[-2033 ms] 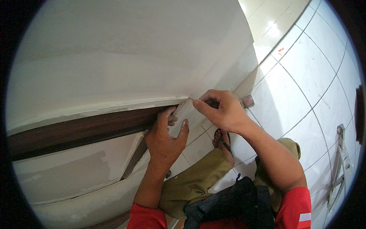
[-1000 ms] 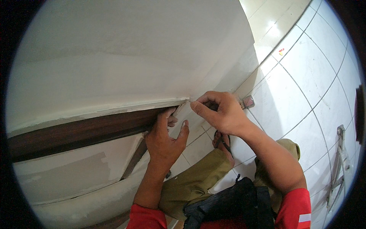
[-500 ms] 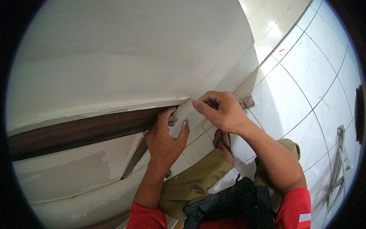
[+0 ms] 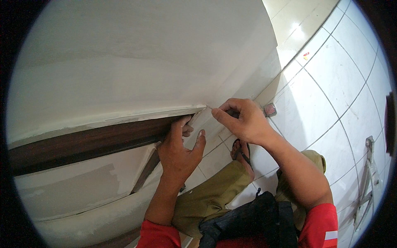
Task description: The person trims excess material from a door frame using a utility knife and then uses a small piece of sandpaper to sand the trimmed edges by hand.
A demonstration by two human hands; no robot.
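**Corner of the white panel in hand, most of the edge looking finished**

Your landmark is the white panel (image 4: 136,62), the big pale board that fills the upper left of the view. Along its lower edge runs a dark wooden strip (image 4: 82,142), and below that sits a paler painted board (image 4: 74,186).

Your left hand (image 4: 180,151) is pressed up under the panel's lower right corner, fingers tucked beneath the edge and thumb spread, bracing rather than gripping. Your right hand (image 4: 242,120) sits just right of that same corner, thumb and forefinger pinched shut on something thin and pale at the panel's tip; what it is cannot be told from here.

Judging from this, the long lower edge left of the corner looks coated and even, so the corner is the part left to settle. A small metal-capped object (image 4: 269,109) lies on the tiled floor (image 4: 331,82) just right of the corner, beyond your right hand.
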